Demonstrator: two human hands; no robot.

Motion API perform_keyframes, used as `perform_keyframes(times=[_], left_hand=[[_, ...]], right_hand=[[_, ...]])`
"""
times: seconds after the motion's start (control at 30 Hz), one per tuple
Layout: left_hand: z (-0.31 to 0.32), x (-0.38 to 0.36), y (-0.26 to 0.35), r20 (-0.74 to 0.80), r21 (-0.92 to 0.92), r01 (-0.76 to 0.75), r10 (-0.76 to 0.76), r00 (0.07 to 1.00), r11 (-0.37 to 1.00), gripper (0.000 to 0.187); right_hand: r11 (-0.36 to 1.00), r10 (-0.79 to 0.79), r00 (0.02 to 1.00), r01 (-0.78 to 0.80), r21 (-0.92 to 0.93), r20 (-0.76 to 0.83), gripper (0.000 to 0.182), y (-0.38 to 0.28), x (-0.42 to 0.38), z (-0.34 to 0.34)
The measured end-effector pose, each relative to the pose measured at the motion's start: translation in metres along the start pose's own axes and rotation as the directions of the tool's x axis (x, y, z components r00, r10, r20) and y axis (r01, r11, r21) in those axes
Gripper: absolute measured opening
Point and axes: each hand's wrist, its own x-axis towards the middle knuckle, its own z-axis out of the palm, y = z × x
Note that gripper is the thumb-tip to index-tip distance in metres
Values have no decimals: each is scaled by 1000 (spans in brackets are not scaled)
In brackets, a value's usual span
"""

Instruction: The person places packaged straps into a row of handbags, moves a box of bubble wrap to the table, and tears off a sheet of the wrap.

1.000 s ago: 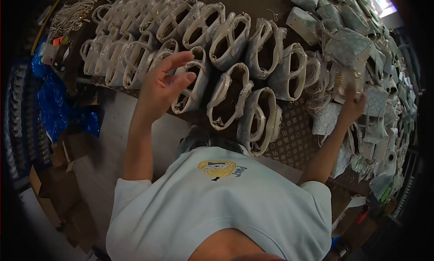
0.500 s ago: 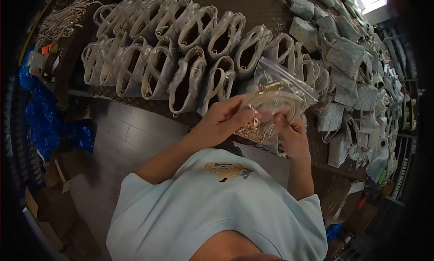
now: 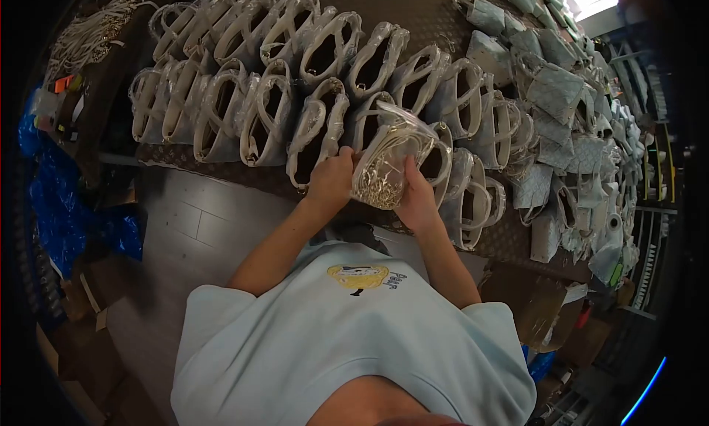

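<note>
A clear plastic zip bag [image 3: 384, 176] is held up in front of my chest, with a coiled pale strap and gold-coloured chain inside. My left hand [image 3: 330, 181] is closed at its left edge; the fingertips are partly hidden. On the other side my right hand [image 3: 418, 199] grips the bag, thumb lying on its front. Just behind it stand handbags with wrapped handles, among them one handbag [image 3: 316, 134] to the left and another [image 3: 467, 197] to the right of my hands.
Rows of upright handbags [image 3: 218, 116] cover the brown table [image 3: 413, 12]. A heap of pale patterned bags [image 3: 554, 94] fills the right side. White straps [image 3: 92, 38] lie at the far left, above blue plastic [image 3: 70, 197]. Cardboard boxes [image 3: 528, 300] stand below the table.
Both hands have moved left with the zip bag, which now stands more upright. The handbags at the right that it covered now show.
</note>
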Motion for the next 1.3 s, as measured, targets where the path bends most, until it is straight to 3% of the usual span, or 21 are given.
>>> perform_keyframes(times=[0.2, 0.27, 0.3, 0.33, 0.37, 0.4, 0.53, 0.6, 0.63, 0.7, 0.73, 0.77, 0.8, 0.9, 0.97, 1.0, 1.1, 1.2, 1.23, 1.27, 1.3], left_hand=[[22, 0, -5, -100, -24, 173, -175, 980, 985, 18], [26, 1, -1, -60, -69, 242, -246, 967, 968, 19], [28, 1, 1, -12, -108, 310, -314, 949, 944, 21], [28, 0, 5, -17, -111, 311, -315, 949, 944, 21], [28, -4, 9, -55, -140, 237, -247, 967, 961, 25], [27, -5, 12, -96, -164, 160, -177, 980, 973, 30], [37, -1, 12, -61, -144, 263, -273, 960, 954, 50], [36, -1, 12, 3, -122, 268, -270, 963, 956, 58], [35, -2, 9, 6, -121, 263, -264, 964, 957, 58], [39, -4, 5, -90, -283, 149, -181, 979, 947, 55], [43, -5, 3, -75, -288, 148, -176, 981, 946, 55], [46, -2, 0, -53, -291, 149, -171, 984, 945, 54], [49, -3, -1, -24, -294, 150, -164, 986, 944, 53], [42, 1, 8, -42, -258, 146, -162, 986, 955, 54], [35, 5, 9, -89, -311, 112, -146, 985, 944, 55], [35, 5, 10, -132, -356, 100, -156, 979, 929, 55], [38, 6, 11, -17, -333, 209, -228, 974, 919, 55], [36, 7, 5, 13, -402, 218, -232, 973, 889, 55], [34, 7, 5, 18, -400, 214, -226, 974, 891, 55], [31, 5, 5, 40, -404, 228, -232, 972, 886, 55], [26, 5, 4, 56, -407, 239, -238, 970, 881, 55]], right_hand=[[958, -263, 888, 287, 6, -378, 35, -2, 8, -30], [822, -509, 795, 335, -461, -330, 26, 0, 14, -24], [820, -509, 797, 334, -465, -326, 26, -3, 15, -18], [492, -530, 823, 104, -865, -203, 27, -9, 14, -9], [-12, -484, 869, -118, -993, -97, 28, -12, 14, -1], [-159, -513, 858, -104, -982, -8, 33, -11, 18, 6], [-296, -366, 929, -167, -940, -50, 38, -10, 47, 24], [-451, -143, 974, -221, -865, -174, 55, -4, 69, 15], [-448, -149, 973, -226, -865, -177, 55, 0, 81, -3], [-27, -183, 961, 204, -979, 205, 59, 3, 100, -46], [121, -63, 997, 51, -991, 44, 62, -2, 103, -45], [120, -70, 997, 42, -992, 34, 62, -12, 117, -53], [139, 117, 992, -69, -988, -53, 53, -20, 129, -65], [147, -160, 976, -124, -981, -148, 45, -17, 97, -17], [-354, -392, 877, 135, -925, 278, 48, -6, 83, -14], [-364, -386, 881, 127, -923, 274, 48, -6, 78, -15], [-709, -317, 852, 79, -701, 417, 56, 9, 74, -23], [-772, -125, 983, -11, -636, 134, 52, 15, 87, -27], [-918, -55, 974, 38, -395, 222, 54, 21, 92, -38], [-915, -60, 974, 33, -401, 218, 54, 24, 92, -44], [-778, -81, 991, 2, -628, 103, 50, 19, 89, -31]])
